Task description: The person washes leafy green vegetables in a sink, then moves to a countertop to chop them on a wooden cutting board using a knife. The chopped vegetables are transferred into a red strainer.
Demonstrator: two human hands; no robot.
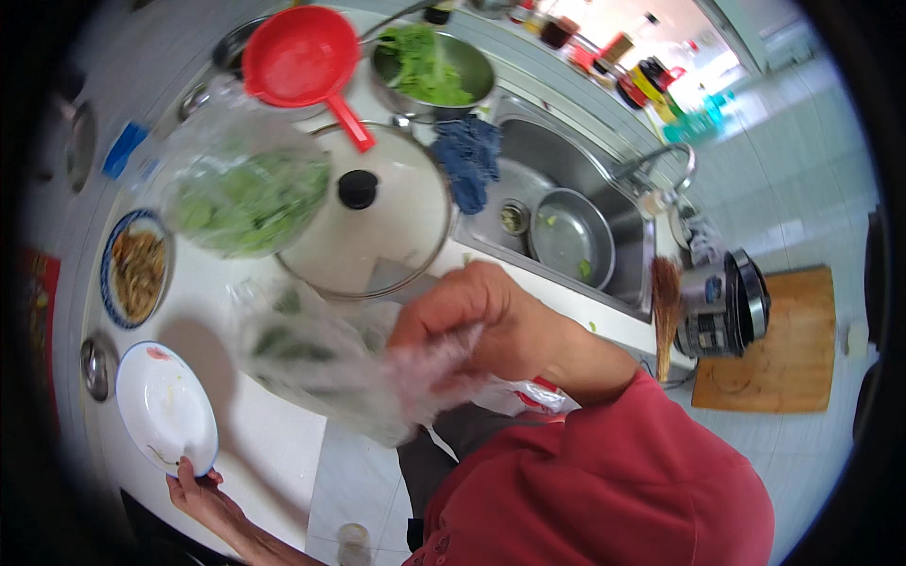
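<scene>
My left hand (204, 493) grips the rim of a white oval plate (167, 407), tilted up above the counter at the lower left. A floral mark and a few specks of residue show on the plate's face. My right hand (471, 325) clutches the gathered top of a clear plastic bag (333, 361), in front of my body. Dark green contents are blurred inside the bag. Just beyond it lies a large glass pan lid (396, 233) with a black knob. A second clear bag of leafy greens (248, 201) rests partly against that lid.
A blue-rimmed plate of cooked food (138, 276) stands at the left. At the back are a red strainer (301, 56) and a steel bowl of lettuce (481, 74). A blue cloth (467, 163) hangs by the steel sink (520, 180), which holds a metal basin (573, 240).
</scene>
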